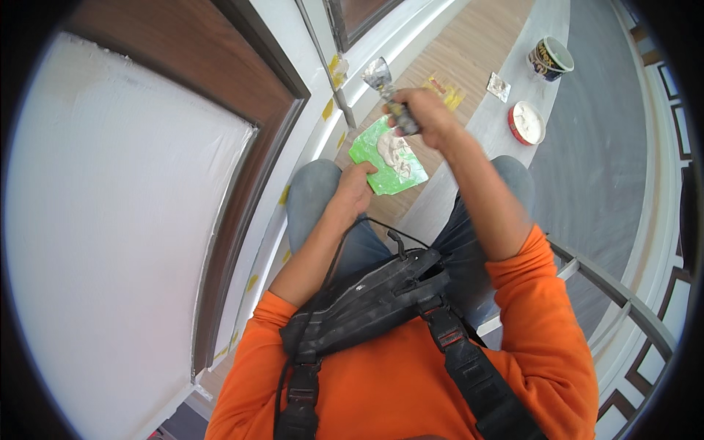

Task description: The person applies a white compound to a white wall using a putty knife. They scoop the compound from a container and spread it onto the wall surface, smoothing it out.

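Note:
My left hand (356, 186) grips the edge of a flat green plastic spreader (360, 148), its thumb lying on top. A smeared mound of whitish filler (393, 154) covers the far right part of the green sheet. Just above it, my right hand (426, 113) is closed around the dark, stained handle of a putty knife (378, 74). The knife's blade carries dried and fresh filler and points away from me, toward the white baseboard. Whether the knife's handle end touches the filler, I cannot tell.
On the left stands a wall panel (121, 209) with brown wooden moulding (269, 137). To the right are a round red-rimmed lid (527, 124) holding filler, a small smeared plate (498, 87) and a plastic bucket (550, 59). A metal ladder-like frame (610, 289) lies near my right elbow.

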Demonstrator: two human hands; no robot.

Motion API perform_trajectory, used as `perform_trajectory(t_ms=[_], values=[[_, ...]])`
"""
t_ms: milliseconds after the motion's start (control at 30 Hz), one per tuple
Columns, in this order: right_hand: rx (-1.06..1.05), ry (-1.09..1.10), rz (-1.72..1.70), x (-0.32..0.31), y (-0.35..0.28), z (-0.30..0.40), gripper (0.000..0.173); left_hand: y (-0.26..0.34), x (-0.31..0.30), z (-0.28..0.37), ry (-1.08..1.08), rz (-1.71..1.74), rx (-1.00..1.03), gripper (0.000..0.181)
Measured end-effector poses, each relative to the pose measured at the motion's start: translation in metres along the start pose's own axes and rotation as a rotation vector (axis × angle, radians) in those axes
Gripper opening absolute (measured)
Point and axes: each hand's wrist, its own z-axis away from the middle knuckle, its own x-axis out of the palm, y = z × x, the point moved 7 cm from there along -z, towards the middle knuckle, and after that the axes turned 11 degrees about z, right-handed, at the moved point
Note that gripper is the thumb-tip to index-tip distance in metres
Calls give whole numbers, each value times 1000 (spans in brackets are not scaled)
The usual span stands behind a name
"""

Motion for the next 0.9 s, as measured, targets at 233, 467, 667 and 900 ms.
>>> perform_trajectory(t_ms=[233, 467, 667, 900], values=[[16, -154, 101, 3, -14, -21, 21, 1, 2, 2, 39, -3, -21, 42], [-43, -184, 282, 25, -64, -25, 25, -1, 6, 3, 12, 31, -17, 43], [-188, -154, 515, -23, -66, 43, 37, 16, 31, 29, 20, 86, 21, 46], [-705, 391, 1301, -61, -17, 151, 38, 26, 40, 41, 24, 126, 112, 47]])
